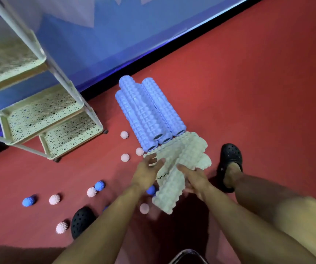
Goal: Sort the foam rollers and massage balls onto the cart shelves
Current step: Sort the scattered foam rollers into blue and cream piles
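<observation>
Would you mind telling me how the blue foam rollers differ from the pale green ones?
The blue foam rollers lie untouched by the wall; the pale green rollers sit nearer, with the left hand and right hand on one. Both kinds are knobbly and piled on the red floor.

head cam, steeply down, floor (248, 92)

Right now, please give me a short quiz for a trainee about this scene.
1. True or false: the cart shelves already hold rollers.
2. What colour are the foam rollers piled nearest the wall: A blue, B green, C pink?
3. Fill in: both hands, left and right, are at a pale ____ roller.

Key: 1 false, the visible shelves are bare; 2 A; 3 green.
</observation>
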Demonstrator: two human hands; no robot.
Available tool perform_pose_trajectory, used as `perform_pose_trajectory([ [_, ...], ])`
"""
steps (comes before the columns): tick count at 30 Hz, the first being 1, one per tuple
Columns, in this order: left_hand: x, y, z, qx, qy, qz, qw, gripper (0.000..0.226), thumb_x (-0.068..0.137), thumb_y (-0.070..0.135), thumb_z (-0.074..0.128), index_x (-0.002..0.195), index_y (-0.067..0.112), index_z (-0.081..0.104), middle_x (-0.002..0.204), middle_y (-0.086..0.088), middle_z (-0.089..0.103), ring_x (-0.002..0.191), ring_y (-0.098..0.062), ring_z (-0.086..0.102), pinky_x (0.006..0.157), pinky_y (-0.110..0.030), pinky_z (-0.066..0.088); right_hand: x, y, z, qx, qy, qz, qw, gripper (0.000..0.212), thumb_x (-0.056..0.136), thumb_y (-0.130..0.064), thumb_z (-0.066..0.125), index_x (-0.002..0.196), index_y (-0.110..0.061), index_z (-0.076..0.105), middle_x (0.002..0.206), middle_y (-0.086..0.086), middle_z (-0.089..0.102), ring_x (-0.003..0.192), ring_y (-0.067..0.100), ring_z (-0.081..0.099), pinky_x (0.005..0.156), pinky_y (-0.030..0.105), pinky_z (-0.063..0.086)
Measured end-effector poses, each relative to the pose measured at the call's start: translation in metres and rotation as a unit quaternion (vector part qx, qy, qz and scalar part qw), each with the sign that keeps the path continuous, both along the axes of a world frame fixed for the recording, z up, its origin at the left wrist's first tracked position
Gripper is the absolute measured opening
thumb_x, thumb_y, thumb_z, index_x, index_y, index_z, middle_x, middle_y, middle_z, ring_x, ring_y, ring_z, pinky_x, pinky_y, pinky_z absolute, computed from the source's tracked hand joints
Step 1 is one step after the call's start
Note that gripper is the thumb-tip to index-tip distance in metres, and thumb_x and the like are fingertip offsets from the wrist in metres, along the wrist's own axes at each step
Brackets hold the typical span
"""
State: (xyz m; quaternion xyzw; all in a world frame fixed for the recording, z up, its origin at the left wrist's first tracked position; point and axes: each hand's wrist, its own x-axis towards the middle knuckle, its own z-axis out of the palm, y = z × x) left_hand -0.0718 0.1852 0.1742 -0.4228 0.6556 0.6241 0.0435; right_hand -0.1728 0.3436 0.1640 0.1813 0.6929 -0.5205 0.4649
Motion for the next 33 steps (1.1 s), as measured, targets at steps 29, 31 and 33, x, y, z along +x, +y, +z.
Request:
perform_pose_trajectory([
  [29, 0.005, -0.037, -0.059, -0.174, -0.170, -0.080, 0.967, 0.050, 0.103, 0.045, 0.051, 0.147, 0.024, 0.046, 0.152, -0.003, 0.046, 0.138, -0.024, 0.047, 0.113, -0.037, 0.037, -0.060, -0.045, -0.162, 0.156, -0.027, 0.004, 0.987, 0.048, 0.089, -0.044, 0.070, 0.105, 0.000, 0.062, 0.088, 0.007, 0.062, 0.095, 0.029, 0.065, 0.094, 0.046, 0.056],
  [31, 0.011, -0.037, -0.052, -0.181, -0.176, -0.080, 0.964, 0.048, 0.103, 0.045, 0.051, 0.147, 0.025, 0.047, 0.153, -0.002, 0.045, 0.136, -0.024, 0.049, 0.110, -0.035, 0.038, -0.057, -0.044, -0.155, 0.174, -0.011, 0.056, 0.983, 0.055, 0.088, -0.046, 0.063, 0.113, 0.003, 0.063, 0.092, 0.010, 0.067, 0.094, 0.031, 0.067, 0.093, 0.045, 0.057],
  [33, 0.017, -0.035, -0.040, -0.192, -0.177, -0.084, 0.962, 0.049, 0.103, 0.045, 0.051, 0.147, 0.025, 0.046, 0.152, -0.001, 0.044, 0.130, -0.025, 0.053, 0.107, -0.033, 0.040, -0.056, -0.036, -0.167, 0.189, 0.019, 0.105, 0.976, 0.065, 0.079, -0.051, 0.055, 0.115, 0.003, 0.063, 0.099, 0.012, 0.070, 0.092, 0.031, 0.068, 0.088, 0.042, 0.058],
])
